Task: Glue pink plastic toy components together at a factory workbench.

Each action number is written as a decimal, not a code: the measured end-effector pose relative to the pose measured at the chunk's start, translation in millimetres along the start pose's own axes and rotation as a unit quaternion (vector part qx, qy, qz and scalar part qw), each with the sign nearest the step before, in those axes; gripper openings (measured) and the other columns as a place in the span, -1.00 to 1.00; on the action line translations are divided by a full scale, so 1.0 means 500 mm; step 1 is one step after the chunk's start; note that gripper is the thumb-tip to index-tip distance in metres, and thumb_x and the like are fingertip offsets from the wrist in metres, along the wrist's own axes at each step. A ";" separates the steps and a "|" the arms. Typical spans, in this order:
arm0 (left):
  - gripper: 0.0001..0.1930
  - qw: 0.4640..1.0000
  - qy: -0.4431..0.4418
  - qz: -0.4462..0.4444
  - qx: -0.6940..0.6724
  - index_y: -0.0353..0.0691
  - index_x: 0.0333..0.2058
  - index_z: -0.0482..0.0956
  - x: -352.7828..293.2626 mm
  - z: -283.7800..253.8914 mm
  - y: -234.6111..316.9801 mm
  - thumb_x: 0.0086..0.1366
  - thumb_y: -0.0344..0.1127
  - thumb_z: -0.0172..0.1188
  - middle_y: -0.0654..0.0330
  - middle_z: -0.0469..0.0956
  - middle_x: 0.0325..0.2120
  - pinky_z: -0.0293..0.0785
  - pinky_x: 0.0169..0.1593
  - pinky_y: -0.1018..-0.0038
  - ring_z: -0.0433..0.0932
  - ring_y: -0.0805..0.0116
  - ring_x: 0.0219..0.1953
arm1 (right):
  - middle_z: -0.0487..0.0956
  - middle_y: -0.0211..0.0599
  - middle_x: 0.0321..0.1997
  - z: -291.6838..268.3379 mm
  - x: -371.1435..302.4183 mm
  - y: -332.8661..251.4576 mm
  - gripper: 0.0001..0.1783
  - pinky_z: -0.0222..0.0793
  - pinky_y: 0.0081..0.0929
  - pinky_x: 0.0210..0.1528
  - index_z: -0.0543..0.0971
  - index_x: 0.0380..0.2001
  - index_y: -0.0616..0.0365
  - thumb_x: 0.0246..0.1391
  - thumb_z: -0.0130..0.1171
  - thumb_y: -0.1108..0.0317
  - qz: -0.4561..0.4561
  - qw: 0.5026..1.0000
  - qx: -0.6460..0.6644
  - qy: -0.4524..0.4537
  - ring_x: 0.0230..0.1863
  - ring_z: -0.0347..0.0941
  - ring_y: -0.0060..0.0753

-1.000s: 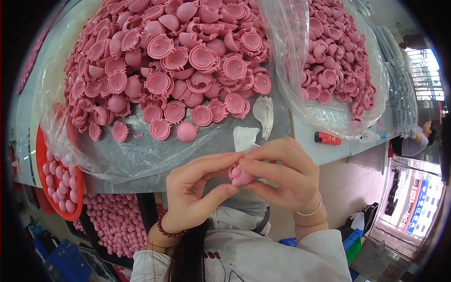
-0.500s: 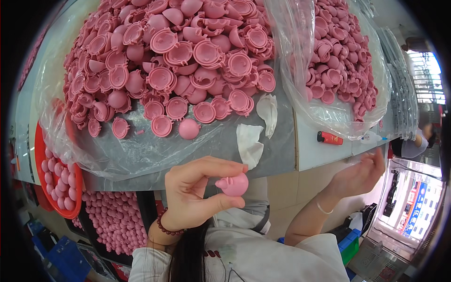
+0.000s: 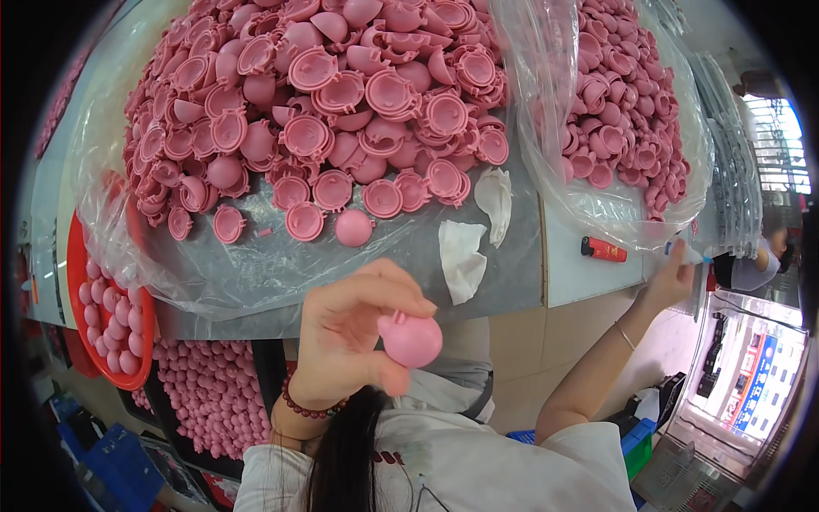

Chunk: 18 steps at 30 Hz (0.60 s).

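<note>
My left hand (image 3: pixel 345 328) pinches a pink plastic ball (image 3: pixel 412 341) with small nubs on its upper left, held off the table's near edge. My right hand (image 3: pixel 671 277) is at the right end of the table, its fingers closed on a small white bottle with a blue tip (image 3: pixel 688 253); the fingers partly hide the bottle. Beyond my left hand spreads a large heap of pink half shells (image 3: pixel 307 136). One rounded pink piece (image 3: pixel 353 228) lies at the heap's near edge.
A second heap of smaller pink shells (image 3: pixel 610 128) lies on clear plastic at the right. A red lighter (image 3: pixel 604 249) and two crumpled white tissues (image 3: pixel 462 260) rest near the edge. A red basket (image 3: pixel 147 341) of pink balls stands left, above a black crate of balls (image 3: pixel 213 401).
My right hand has moved right and up to the small bottle and closed on it. My left hand has shifted slightly left, turning the ball a little. The view has shifted slightly.
</note>
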State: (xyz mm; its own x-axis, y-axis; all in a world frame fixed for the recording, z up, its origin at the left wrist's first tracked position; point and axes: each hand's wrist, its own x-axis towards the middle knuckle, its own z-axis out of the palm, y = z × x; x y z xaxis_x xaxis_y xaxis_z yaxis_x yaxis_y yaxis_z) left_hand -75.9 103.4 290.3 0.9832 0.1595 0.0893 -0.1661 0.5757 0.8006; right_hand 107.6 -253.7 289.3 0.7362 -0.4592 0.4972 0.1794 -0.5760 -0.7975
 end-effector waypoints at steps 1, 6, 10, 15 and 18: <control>-0.49 1.000 -0.020 0.004 -0.020 -0.25 -0.43 0.36 0.002 -0.006 0.000 -0.32 -0.13 0.42 0.03 0.44 -0.44 0.39 -0.36 0.55 0.45 0.32 -0.44 | 0.48 -0.21 -0.39 0.007 -0.012 -0.023 -0.59 0.31 -0.64 -0.34 0.37 -0.24 0.37 -0.08 0.11 0.25 0.008 0.997 0.056 0.045 -0.37 0.39 -0.49; -0.49 0.994 0.030 -0.053 -0.087 -0.20 -0.44 0.29 -0.003 0.008 0.006 -0.31 -0.18 0.43 0.05 0.45 -0.46 0.37 -0.38 0.55 0.44 0.34 -0.45 | 0.46 -0.19 -0.42 0.029 -0.152 -0.163 -0.55 0.31 -0.67 -0.42 0.36 -0.27 0.37 -0.06 0.07 0.15 -0.028 0.972 0.226 -0.060 -0.38 0.40 -0.41; -0.50 0.993 0.077 -0.053 -0.078 -0.22 -0.44 0.33 -0.004 0.025 0.011 -0.35 -0.24 0.44 0.07 0.46 -0.47 0.36 -0.31 0.49 0.43 0.33 -0.42 | 0.47 -0.12 -0.48 0.069 -0.257 -0.243 -0.45 0.24 -0.70 -0.52 0.36 -0.29 0.38 -0.07 0.04 0.01 -0.008 0.875 0.335 -0.349 -0.46 0.39 -0.42; -0.54 0.998 -0.036 0.023 0.046 -0.26 -0.45 0.42 -0.001 0.011 0.010 -0.37 -0.26 0.44 0.09 0.49 -0.51 0.35 -0.27 0.42 0.44 0.27 -0.39 | 0.49 -0.20 -0.51 0.114 -0.296 -0.285 -0.56 0.23 -0.69 -0.43 0.40 -0.31 0.35 -0.09 0.07 0.13 0.073 0.835 0.340 -0.426 -0.46 0.38 -0.54; -0.55 0.992 -0.068 0.050 0.093 -0.26 -0.45 0.45 -0.010 0.003 0.014 -0.36 -0.25 0.43 0.09 0.50 -0.52 0.35 -0.27 0.40 0.44 0.25 -0.40 | 0.50 -0.22 -0.51 0.124 -0.300 -0.285 -0.56 0.20 -0.72 -0.42 0.40 -0.32 0.36 -0.08 0.04 0.13 0.075 0.838 0.338 -0.422 -0.47 0.36 -0.58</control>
State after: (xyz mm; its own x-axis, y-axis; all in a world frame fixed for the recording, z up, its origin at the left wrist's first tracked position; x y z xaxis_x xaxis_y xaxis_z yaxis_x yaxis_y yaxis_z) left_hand -81.8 105.7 296.4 0.9657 0.0922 0.2428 -0.2592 0.4016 0.8783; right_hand 12.2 -61.1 307.2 0.9317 0.3144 0.1820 0.1611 0.0912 -0.9827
